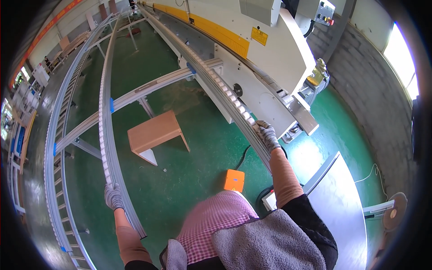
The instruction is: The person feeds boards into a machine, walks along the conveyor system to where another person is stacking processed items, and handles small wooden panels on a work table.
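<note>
Two long aluminium rails lined with small white rollers run away from me, one on each side. My left hand [113,196], in a grey striped glove, grips the outer edge of the left roller rail [120,193] near its close end. On the other side my right hand [268,135], gloved alike, is closed round the right roller rail [234,108], just past its last visible rollers. Part of its fingers is hidden behind the rail. A metal crossbeam [135,95] with blue brackets joins the rails farther off.
A long white and yellow machine [288,58] borders the right rail. Between the rails, a brown board stool [155,130] and an orange box [234,180] with a black cable sit on the green floor. A grey-white tabletop [339,211] stands at my right, another roller frame [53,148] far left.
</note>
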{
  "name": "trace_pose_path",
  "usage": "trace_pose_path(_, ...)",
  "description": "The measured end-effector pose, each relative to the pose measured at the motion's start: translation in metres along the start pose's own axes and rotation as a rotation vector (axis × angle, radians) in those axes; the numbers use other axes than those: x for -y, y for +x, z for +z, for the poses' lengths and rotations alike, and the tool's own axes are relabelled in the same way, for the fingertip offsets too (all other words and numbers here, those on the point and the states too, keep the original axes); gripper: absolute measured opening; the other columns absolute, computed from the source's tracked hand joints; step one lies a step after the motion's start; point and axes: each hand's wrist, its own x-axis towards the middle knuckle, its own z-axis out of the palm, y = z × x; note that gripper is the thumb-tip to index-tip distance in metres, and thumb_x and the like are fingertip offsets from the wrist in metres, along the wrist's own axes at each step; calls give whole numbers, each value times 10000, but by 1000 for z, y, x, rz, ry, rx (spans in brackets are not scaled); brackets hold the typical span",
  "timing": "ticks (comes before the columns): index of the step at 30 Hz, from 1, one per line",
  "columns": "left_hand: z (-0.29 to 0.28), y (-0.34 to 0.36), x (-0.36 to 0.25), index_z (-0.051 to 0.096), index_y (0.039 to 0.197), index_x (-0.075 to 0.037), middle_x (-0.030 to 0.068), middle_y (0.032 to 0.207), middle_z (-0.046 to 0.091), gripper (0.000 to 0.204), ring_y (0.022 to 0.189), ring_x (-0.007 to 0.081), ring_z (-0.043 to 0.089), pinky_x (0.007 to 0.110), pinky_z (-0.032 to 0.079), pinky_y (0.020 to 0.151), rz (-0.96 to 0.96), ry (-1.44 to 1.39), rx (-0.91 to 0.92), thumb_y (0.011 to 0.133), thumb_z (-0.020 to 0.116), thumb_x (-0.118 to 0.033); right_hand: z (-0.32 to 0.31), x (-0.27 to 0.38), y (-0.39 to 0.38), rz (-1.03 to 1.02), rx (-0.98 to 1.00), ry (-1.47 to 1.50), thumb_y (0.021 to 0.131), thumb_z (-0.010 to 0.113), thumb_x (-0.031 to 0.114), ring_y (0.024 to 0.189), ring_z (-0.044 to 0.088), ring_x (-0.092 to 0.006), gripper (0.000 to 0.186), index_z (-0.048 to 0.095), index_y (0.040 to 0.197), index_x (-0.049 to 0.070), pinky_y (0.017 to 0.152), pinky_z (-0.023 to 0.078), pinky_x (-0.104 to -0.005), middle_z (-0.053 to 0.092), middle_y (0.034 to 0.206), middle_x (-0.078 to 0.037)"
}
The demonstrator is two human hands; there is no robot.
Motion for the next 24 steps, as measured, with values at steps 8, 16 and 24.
trace_pose_path(8,1,-1,4,502,1353,-3,240,1274,597,674,1155,374,592,428,479,970,26,-3,-44,851,646,-429,11,29,-15,34,-37,-71,889,581,144,919,649,-192,340,644,1182,-15,868,493,-296,702,1031,-123)
trace_pose_path(16,3,-1,2,499,1358,11,230,1304,583,687,1189,350,578,399,464,994,61,31,-54,868,615,-456,-2,4,-5,14,27,109,888,584,138,919,648,-186,337,644,1183,-13,860,498,-296,704,1031,-105)
trace_pose_path(24,8,3,11,507,1346,18,233,1309,577,695,1195,349,572,401,462,1001,38,38,-52,867,612,-474,13,26,-15,9,-38,-95,911,609,187,972,649,-196,331,650,1171,-13,893,487,-302,707,1049,-116)
